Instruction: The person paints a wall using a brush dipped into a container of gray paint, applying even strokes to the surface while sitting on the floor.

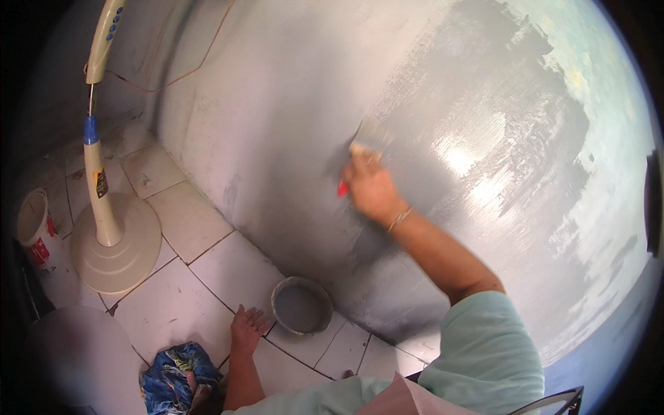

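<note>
My right hand [372,188] grips a flat paintbrush [374,136] by its red handle. Its bristles touch the wall [301,104], at the border between a wet grey coat [430,98] and a paler stretch to the left. My left hand [249,328] hangs with fingers spread, holding nothing. Close to its right, a round bowl of grey liquid [302,307] stands on the floor by the wall's foot.
White floor tiles [207,295] run along the wall. At left stand a pedestal fan [106,218] with a round base and a white bucket [33,223] with red markings. A crumpled blue patterned cloth [179,376] is low in view. A cord [181,77] hangs behind the fan.
</note>
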Demonstrator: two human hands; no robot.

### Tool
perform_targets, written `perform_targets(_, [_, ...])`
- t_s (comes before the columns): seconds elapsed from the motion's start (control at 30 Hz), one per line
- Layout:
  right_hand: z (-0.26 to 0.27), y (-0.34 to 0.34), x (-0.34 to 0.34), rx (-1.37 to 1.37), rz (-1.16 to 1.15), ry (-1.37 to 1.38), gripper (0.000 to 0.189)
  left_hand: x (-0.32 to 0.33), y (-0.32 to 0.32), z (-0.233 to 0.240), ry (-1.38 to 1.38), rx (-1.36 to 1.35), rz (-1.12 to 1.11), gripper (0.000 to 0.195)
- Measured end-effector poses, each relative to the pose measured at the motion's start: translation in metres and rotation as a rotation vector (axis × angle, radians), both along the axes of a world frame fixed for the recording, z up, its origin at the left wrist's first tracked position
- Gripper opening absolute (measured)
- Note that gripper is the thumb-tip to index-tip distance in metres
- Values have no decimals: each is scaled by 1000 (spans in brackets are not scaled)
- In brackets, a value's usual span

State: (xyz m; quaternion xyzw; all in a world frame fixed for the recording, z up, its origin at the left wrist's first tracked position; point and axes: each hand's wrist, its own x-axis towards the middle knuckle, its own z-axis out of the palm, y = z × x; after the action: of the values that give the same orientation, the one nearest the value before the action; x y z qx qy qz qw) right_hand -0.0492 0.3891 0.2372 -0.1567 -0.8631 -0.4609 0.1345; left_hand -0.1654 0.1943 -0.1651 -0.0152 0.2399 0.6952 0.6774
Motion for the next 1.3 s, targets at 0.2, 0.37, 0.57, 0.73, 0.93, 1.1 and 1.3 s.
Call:
perform_targets(0.2, [-102,-28,14,-622,11,141,14,-2,-4,18,19,-19,-6,82])
perform_targets(0.37, [-21,6,34,-886,-76,547,11,2,3,16,-11,-17,-16,79])
perform_targets(0.57, [170,-36,36,-269,332,611,17,1,3,10,16,-75,-58,77])
perform_targets(0.73, [305,-64,65,396,351,550,25,-6,9,-20,-42,-48,-55,77])
perform_targets(0.93, [395,-33,90,546,316,679,26,-5,10,-35,0,-127,-32,81])
perform_targets(1.1, [345,-1,98,423,130,638,19,-2,6,-25,64,-153,-41,86])
perform_targets(1.3, [221,-67,71,1,34,330,12,-4,2,-24,31,-150,-10,86])
